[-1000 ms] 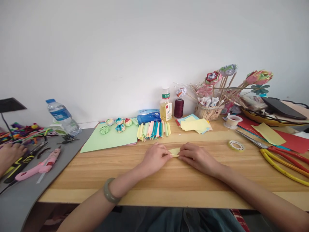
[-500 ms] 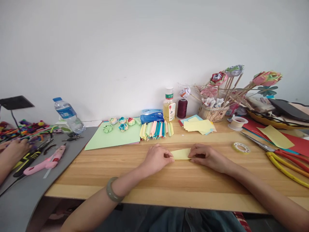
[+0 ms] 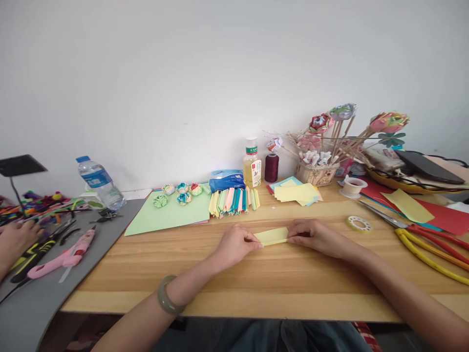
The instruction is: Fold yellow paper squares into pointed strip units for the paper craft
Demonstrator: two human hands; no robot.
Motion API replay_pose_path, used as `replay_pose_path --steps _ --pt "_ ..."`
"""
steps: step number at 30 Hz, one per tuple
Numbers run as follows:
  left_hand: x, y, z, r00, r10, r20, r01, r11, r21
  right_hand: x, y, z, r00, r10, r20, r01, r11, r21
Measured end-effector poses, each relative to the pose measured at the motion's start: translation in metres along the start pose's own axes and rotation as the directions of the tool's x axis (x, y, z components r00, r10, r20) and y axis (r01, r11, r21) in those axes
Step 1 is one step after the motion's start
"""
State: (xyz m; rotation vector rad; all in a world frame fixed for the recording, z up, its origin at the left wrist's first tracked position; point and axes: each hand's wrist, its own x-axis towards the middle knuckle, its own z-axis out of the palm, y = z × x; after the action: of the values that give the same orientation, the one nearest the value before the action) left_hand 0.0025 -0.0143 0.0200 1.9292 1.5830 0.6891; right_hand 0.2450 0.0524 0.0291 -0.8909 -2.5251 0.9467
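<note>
A strip of yellow paper (image 3: 271, 236) stretches between my two hands, just above the wooden table. Its near edge is turned up in a narrow fold. My left hand (image 3: 237, 245), with a ring on a finger and a bangle on the wrist, pinches the left end. At the right end, my right hand (image 3: 315, 236) pinches the paper between thumb and fingers. Folded coloured paper pieces (image 3: 234, 201) stand in a row beyond my hands. A stack of yellow and blue paper sheets (image 3: 297, 192) lies to their right.
Paper rosettes sit on a green sheet (image 3: 164, 220). A tape roll (image 3: 359, 223) and large scissors (image 3: 410, 232) lie at right, before a basket of paper flowers (image 3: 317, 173). At left are a pink glue gun (image 3: 66, 259), a water bottle (image 3: 99, 181) and another person's hand (image 3: 20, 242).
The near edge of the yellow strip now shows a raised fold, and the fingers of both hands have closed tighter on its ends. The view has shifted slightly.
</note>
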Motion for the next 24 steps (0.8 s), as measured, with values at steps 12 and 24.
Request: replay_pose_path --steps 12,24 --pt "0.002 -0.003 0.006 0.995 -0.095 -0.025 0.091 0.989 -0.117 0.001 -0.007 0.011 0.981 0.116 -0.154 -0.123 0.992 -0.031" --pt "-0.006 0.009 0.007 0.997 -0.046 -0.067 0.043 0.998 -0.046 -0.004 -0.005 0.009 0.982 0.183 -0.044 -0.180 0.981 0.075"
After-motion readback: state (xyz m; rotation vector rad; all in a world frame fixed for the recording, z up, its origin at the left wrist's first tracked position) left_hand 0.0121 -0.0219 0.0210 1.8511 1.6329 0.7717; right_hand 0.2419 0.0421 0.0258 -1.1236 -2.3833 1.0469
